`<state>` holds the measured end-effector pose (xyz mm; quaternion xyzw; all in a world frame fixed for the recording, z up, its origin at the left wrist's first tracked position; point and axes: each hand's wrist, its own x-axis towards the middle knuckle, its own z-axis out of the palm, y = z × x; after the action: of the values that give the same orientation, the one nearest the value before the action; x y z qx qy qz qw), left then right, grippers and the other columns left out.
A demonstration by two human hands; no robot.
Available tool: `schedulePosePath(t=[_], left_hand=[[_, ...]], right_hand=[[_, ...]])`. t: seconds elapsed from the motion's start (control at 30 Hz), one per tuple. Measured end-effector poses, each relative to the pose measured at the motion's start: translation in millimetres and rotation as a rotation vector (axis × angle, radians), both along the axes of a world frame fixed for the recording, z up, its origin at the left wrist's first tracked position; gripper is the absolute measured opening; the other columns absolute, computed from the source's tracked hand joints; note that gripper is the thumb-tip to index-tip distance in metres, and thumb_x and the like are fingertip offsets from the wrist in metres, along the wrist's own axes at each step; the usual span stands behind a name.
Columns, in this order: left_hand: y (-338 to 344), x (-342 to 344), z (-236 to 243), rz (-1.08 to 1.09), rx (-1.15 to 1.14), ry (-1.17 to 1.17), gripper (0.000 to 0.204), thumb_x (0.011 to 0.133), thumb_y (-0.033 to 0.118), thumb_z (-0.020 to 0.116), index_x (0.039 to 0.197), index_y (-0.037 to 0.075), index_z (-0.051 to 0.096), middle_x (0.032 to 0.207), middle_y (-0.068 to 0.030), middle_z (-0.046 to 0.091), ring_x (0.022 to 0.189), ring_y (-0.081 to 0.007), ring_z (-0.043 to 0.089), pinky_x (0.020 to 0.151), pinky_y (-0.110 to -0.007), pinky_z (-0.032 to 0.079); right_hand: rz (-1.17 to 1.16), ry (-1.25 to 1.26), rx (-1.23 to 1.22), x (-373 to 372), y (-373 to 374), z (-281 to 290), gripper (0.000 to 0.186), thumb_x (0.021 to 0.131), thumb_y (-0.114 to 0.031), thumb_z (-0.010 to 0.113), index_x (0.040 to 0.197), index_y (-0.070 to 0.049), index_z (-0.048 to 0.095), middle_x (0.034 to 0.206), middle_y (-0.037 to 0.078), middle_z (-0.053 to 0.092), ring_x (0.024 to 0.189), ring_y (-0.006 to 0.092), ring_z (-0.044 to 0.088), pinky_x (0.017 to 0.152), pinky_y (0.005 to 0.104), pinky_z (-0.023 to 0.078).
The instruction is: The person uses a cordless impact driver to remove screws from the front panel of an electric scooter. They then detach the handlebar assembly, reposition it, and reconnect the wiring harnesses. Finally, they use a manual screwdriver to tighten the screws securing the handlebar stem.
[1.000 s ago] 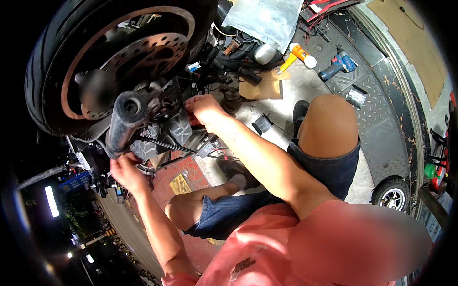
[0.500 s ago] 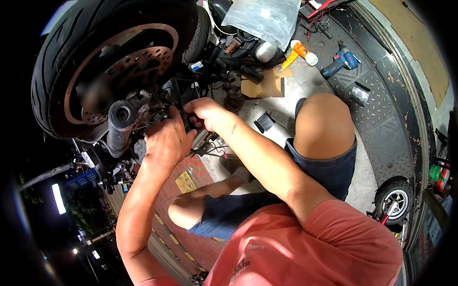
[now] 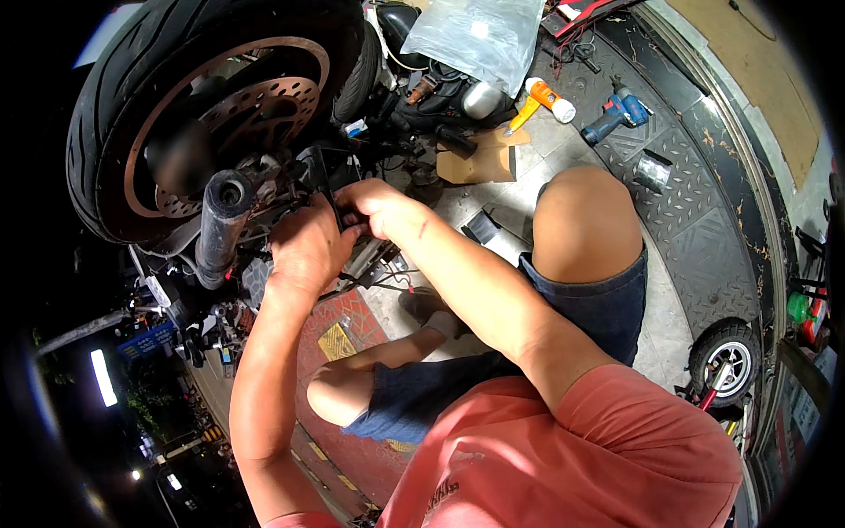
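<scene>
Both arms reach forward from the lower edge and converge on the dark flat panel [image 3: 319, 176], which stands on edge beside the dark open-ended tube [image 3: 220, 233], to the tube's right in the view.

Left hand [image 3: 306, 239]: the forearm rises steeply, elbow bent outward; the wrist is angled toward the panel, back of the hand up. The thumb points across toward the other hand. The fingers are mostly hidden at the panel's near side; spread and hold cannot be told.

Right hand [image 3: 370, 204]: the forearm runs diagonally up and to the left, elbow bent, hand at the panel's far side from the tube. The fingers are curled inward, close together, tips near the left thumb. Whether they grip the panel or a small part cannot be told.

Surroundings: the perforated brake disc [image 3: 299, 91] sits inside the large tyre [image 3: 106, 132], up and left of the hands. The cordless drill [image 3: 623, 113] lies on the textured mat [image 3: 695, 238], well apart from both hands.
</scene>
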<state>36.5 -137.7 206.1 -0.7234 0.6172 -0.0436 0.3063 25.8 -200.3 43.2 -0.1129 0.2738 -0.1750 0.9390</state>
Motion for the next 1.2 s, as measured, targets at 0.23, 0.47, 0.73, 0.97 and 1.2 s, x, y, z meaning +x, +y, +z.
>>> schedulePosePath(t=[0.23,0.47,0.73,0.97,1.2], left_hand=[[4.4,4.6,-3.5,-0.069,-0.078,0.049,0.056,0.084,0.044,0.079,0.110,-0.001,0.060,0.086,-0.0220,0.074,0.081,-0.0383,0.074,0.070,-0.045,0.060],[12.1,13.3,-7.2,-0.127,-0.124,0.056,0.055,0.083,0.045,0.079,0.108,0.000,0.061,0.081,-0.0193,0.073,0.076,-0.0358,0.074,0.067,-0.045,0.060],[18.9,18.4,-13.0,-0.222,-0.233,0.045,0.049,0.078,0.044,0.082,0.100,0.004,0.065,0.073,-0.0139,0.071,0.067,-0.0293,0.073,0.056,-0.040,0.059],[14.4,27.5,-32.9,-0.257,-0.260,0.018,0.047,0.081,0.039,0.074,0.106,-0.001,0.071,0.074,-0.0065,0.071,0.059,-0.0200,0.069,0.045,-0.037,0.051],[23.8,29.5,-35.3,-0.211,-0.379,0.142,0.023,0.081,0.025,0.073,0.090,0.004,0.071,0.074,-0.0078,0.073,0.065,-0.0216,0.072,0.051,-0.037,0.054]], right_hand=[[0.009,-0.005,-0.003,6.9,-1.9,-8.6,0.017,0.096,-0.016,0.062,0.083,-0.008,0.070,0.074,0.005,0.062,0.058,0.0182,0.051,0.044,0.0357,0.040],[-0.029,0.049,-0.071,-11.1,7.1,22.2,0.016,0.098,-0.013,0.062,0.084,-0.008,0.069,0.069,0.002,0.061,0.053,0.0137,0.055,0.040,0.0283,0.039],[-0.011,-0.134,-0.056,7.8,6.4,-12.3,0.017,0.098,-0.015,0.060,0.091,-0.006,0.073,0.082,0.007,0.073,0.062,0.0215,0.065,0.050,0.0349,0.052],[0.011,-0.184,-0.031,0.5,-7.1,-18.6,0.023,0.104,-0.027,0.060,0.102,-0.007,0.071,0.090,0.005,0.073,0.065,0.0179,0.066,0.047,0.0311,0.050],[0.028,-0.203,0.018,-15.7,5.3,16.8,0.033,0.107,-0.032,0.055,0.114,-0.002,0.067,0.111,0.011,0.072,0.096,0.0236,0.070,0.084,0.0409,0.058]])
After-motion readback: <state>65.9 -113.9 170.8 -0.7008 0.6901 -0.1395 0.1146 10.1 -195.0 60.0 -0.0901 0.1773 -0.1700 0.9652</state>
